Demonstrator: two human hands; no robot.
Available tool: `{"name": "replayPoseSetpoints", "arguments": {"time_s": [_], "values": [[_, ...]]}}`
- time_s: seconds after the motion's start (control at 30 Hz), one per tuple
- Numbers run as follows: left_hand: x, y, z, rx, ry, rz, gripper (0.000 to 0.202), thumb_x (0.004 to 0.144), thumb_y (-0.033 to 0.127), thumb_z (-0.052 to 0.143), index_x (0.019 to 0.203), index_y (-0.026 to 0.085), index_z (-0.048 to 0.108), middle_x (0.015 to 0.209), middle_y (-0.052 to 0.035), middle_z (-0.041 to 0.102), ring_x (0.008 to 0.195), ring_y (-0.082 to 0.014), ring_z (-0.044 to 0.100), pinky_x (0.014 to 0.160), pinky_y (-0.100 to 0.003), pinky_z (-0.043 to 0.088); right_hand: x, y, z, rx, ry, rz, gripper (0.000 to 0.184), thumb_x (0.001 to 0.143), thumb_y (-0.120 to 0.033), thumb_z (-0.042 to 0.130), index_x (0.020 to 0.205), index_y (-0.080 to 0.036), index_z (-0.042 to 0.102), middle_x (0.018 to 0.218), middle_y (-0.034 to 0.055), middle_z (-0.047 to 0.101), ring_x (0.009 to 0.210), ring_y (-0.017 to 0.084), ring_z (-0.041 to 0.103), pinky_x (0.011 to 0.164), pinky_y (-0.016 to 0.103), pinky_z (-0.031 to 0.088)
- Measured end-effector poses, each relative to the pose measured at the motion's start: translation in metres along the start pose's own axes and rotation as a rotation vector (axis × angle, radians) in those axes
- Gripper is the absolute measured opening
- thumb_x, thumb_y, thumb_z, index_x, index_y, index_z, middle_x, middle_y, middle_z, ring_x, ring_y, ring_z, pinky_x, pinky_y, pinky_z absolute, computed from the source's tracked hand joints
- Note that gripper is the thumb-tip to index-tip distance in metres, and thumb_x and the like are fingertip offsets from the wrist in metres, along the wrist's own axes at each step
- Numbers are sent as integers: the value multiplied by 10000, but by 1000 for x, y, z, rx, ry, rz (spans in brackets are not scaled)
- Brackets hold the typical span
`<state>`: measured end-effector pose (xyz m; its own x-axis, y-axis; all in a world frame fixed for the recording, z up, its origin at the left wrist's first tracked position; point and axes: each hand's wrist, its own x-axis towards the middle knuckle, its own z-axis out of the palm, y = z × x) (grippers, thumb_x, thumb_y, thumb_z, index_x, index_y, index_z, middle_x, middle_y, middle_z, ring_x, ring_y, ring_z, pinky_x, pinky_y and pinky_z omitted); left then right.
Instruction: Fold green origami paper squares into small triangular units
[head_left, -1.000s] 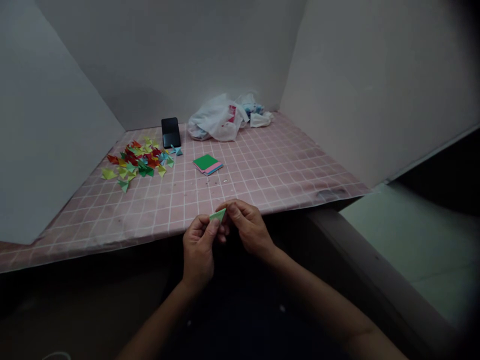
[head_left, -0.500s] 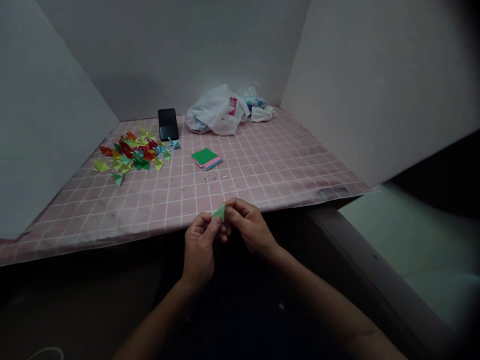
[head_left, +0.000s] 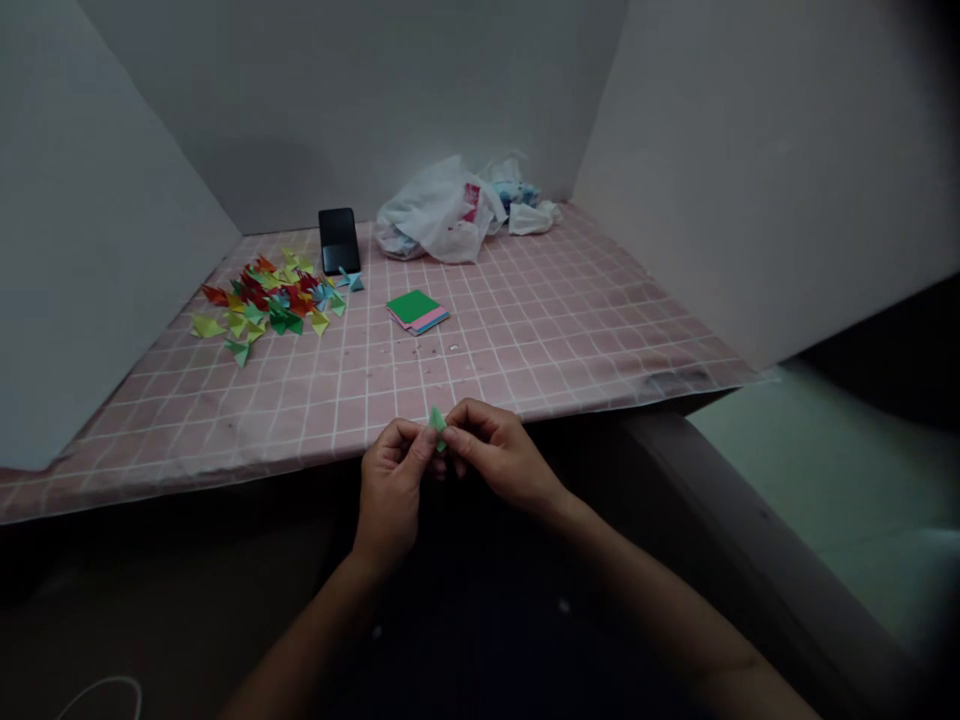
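Observation:
A small folded piece of light green origami paper [head_left: 437,424] is pinched between my two hands, just off the table's front edge. Thumb and fingers of my left hand [head_left: 395,487] grip its left side. My right hand [head_left: 499,452] pinches the right side, with the thumb across the lower part. The paper stands upright and narrow, its pointed tip uppermost. Beyond my hands lies a stack of square paper sheets [head_left: 415,308], green on top with pink and blue showing below. Many folded paper cranes [head_left: 283,318] in red, yellow, green and blue are heaped at the left.
A black phone [head_left: 339,242] leans near the back, behind the cranes. White plastic bags [head_left: 442,215] and a crumpled white tissue [head_left: 531,218] sit by the back wall. The pink checked tablecloth [head_left: 540,330] carries small scraps. White panels [head_left: 720,150] enclose the table.
The green paper has turned from a wide triangle to a narrow, upright diamond shape between my fingers. My right thumb has moved down and left onto it. The view has shifted slightly.

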<state>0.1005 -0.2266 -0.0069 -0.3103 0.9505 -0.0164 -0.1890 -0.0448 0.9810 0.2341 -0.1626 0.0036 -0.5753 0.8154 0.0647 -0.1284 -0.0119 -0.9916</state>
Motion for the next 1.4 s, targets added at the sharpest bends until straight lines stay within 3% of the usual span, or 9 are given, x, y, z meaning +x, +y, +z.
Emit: {"name": "replayPoseSetpoints", "arguments": {"time_s": [0.2, 0.4, 0.57, 0.73, 0.8, 0.93, 1.13, 1.3, 1.4], "values": [[4, 0, -5, 22, -9, -12, 187, 831, 340, 758, 738, 198, 678, 696, 10, 635, 643, -118, 561, 630, -239, 468, -1, 1, -2, -93, -93, 38, 266, 868, -388, 668, 731, -177, 579, 642, -32, 542, 514, 74, 469, 474, 209, 367], [1, -2, -4, -76, 86, 24, 240, 850, 324, 725, 681, 195, 614, 620, 28, 572, 580, -108, 514, 583, -239, 438, -5, 6, 11, -65, -30, -18, 227, 876, -350, 634, 735, -182, 578, 643, -32, 548, 524, 80, 504, 509, 224, 398], [-1, -3, -7, 44, 30, 15, 252, 918, 375, 667, 742, 200, 618, 637, 22, 564, 592, -115, 502, 578, -247, 420, -6, 7, 13, -40, -53, -12, 223, 880, -336, 615, 723, -185, 569, 655, -22, 575, 518, 82, 512, 505, 229, 413], [-2, 1, -8, 206, 132, 151, 339, 910, 383, 663, 648, 196, 556, 597, 31, 466, 560, -106, 421, 538, -243, 373, -10, 12, 20, -117, -8, -57, 218, 868, -292, 613, 686, -189, 551, 600, -36, 523, 502, 81, 482, 486, 228, 376], [-2, 2, -7, 199, 145, 146, 359, 913, 406, 652, 639, 198, 548, 585, 33, 462, 546, -105, 421, 523, -240, 374, -11, 15, 22, -96, 23, -47, 232, 873, -302, 612, 682, -191, 544, 592, -38, 523, 502, 83, 485, 494, 230, 378], [0, 4, -9, 147, 68, 79, 270, 856, 377, 733, 700, 180, 633, 632, 22, 583, 577, -99, 528, 564, -221, 449, -12, 18, 23, -60, 67, -43, 231, 880, -317, 630, 704, -183, 564, 589, -39, 536, 514, 83, 495, 517, 229, 386], [-2, 3, -8, -70, -5, -11, 294, 897, 353, 704, 695, 173, 590, 563, 44, 557, 462, -85, 535, 446, -201, 452, -10, 22, 23, 193, -31, -2, 277, 895, -393, 676, 755, -168, 596, 676, -26, 591, 528, 78, 548, 533, 223, 456], [-2, 2, -6, -198, -89, -64, 100, 871, 250, 725, 868, 162, 678, 651, 23, 625, 534, -102, 610, 485, -212, 524, -8, 33, 20, 410, -26, 15, 259, 921, -390, 670, 796, -173, 606, 699, -27, 620, 503, 67, 538, 519, 219, 499], [-3, 3, -6, -236, -103, -69, 122, 836, 216, 752, 924, 163, 687, 670, 19, 652, 532, -109, 622, 475, -220, 540, -8, 35, 18, 488, -42, 31, 260, 914, -391, 684, 795, -180, 587, 685, -34, 612, 488, 66, 514, 502, 218, 504]]}}
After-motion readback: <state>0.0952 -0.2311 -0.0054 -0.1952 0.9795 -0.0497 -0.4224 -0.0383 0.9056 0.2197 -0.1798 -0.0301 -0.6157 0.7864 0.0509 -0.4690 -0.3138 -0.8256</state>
